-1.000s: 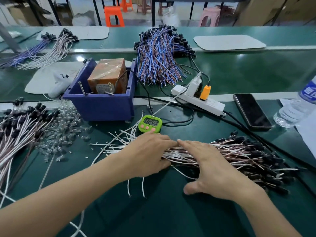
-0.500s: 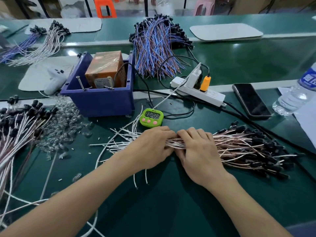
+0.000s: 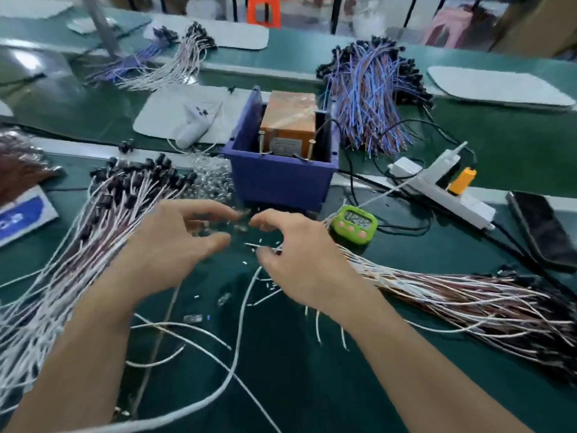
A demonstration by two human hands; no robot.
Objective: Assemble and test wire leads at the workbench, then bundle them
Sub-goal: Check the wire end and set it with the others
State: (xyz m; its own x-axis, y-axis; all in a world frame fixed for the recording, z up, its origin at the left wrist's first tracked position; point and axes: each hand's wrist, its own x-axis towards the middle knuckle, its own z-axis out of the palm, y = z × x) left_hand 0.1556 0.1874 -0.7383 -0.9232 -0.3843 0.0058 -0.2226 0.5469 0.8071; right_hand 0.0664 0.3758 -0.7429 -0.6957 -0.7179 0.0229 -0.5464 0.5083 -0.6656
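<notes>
The wire leads sit in two lots on the green worktop (image 3: 312, 354). One bundle of wire leads (image 3: 452, 295) lies toward the right edge, bare white ends pointing to the middle and black connectors out by the edge. The other pile of leads (image 3: 103, 232) fans out along the left edge, black ends at the far side.

Both hands hover over the middle, between the two lots. The left hand (image 3: 168, 242) is relaxed, fingers loosely curved, nothing in it. The right hand (image 3: 306, 260) has thumb and fingers curled right at the tips of the right bundle, but it's too blurry to tell if it's actually pinching a wire.

A few loose white wires (image 3: 237, 323) curl toward the near edge. Just past the fingers there's a heap of little clear parts (image 3: 212, 179), then a blue bin (image 3: 281, 176) holding an orange box (image 3: 290, 117) at the far edge. A green timer (image 3: 354, 223) sits just right of the bin, with a power strip (image 3: 443, 189) and a phone (image 3: 543, 229) further right.
</notes>
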